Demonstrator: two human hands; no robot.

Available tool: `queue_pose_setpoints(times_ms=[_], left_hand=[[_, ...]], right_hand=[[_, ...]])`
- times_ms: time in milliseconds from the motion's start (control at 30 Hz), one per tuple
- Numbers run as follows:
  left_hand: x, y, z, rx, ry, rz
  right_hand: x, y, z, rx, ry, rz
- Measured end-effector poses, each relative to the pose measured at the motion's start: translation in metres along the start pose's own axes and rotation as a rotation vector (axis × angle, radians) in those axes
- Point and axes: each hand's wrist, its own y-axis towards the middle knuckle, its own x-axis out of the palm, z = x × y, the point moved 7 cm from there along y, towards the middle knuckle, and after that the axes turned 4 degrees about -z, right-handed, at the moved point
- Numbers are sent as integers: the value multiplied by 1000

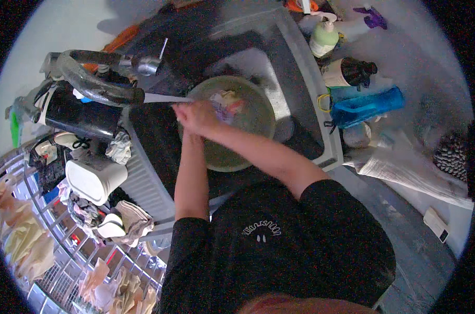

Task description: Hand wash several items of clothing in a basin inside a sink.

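Observation:
My right hand (206, 117) lies over my left hand (186, 125), and the two touch above the left side of a round basin (269, 117). Most of my left hand is hidden beneath the right. Whether either one holds something I cannot see. Water (163, 98) streams from the faucet spout (136, 96) to my hands. Inside the basin, a blurred bundle of whitish, red and purple material (227, 104), perhaps cloth, sits in the water. The basin stands in a dark sink (153, 133).
The curved faucet (84, 86) reaches in from the left, above a ribbed drainboard (149, 168) and white lidded container (90, 182). Along the right ledge are a green pump bottle (324, 39), blue plastic item (368, 108) and white cloth (402, 172). Clothes (29, 239) hang lower left.

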Motion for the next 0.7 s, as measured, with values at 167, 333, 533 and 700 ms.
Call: queue_pose_setpoints(times_ms=[167,333,533,700], left_hand=[[-34,-8,35,129,-6,17],[12,-7,33,-155,156,90],[14,-16,55,138,465,185],[-16,-24,39,-59,1442,65]], right_hand=[[5,0,36,319,470,100],[38,12,171,446,373,-233],[15,-34,198,482,314,-13],[38,-67,195,318,-62,-273]])
